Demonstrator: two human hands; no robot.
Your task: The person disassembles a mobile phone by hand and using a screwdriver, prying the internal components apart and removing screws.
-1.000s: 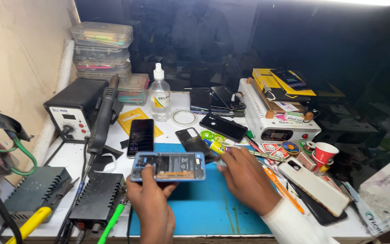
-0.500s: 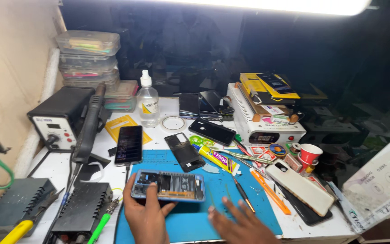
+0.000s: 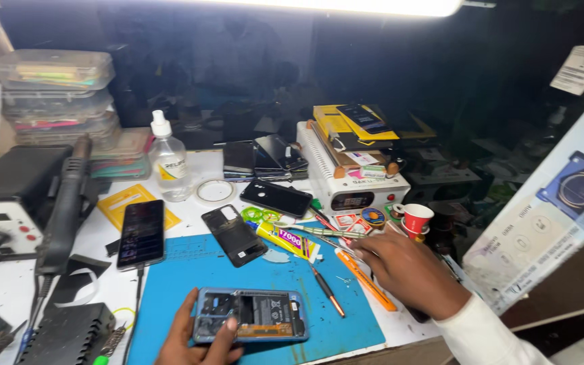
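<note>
While the left hand (image 3: 194, 338) pinned the opened smartphone (image 3: 250, 315) flat on the blue work mat (image 3: 190, 274), thumb and fingers closed around its near-left corner, the exposed internals faced up, probably to keep them reachable. Over at the mat's right edge, the right hand (image 3: 410, 270) lay palm-down, fingers loosely curled toward the tweezers (image 3: 319, 231) and orange pry tool (image 3: 366, 280); whether it gripped anything could not be told. A screwdriver (image 3: 327, 292) lay just beside the phone, and the removed back cover (image 3: 234, 235) sat apart, near the glue tube (image 3: 285, 239).
</note>
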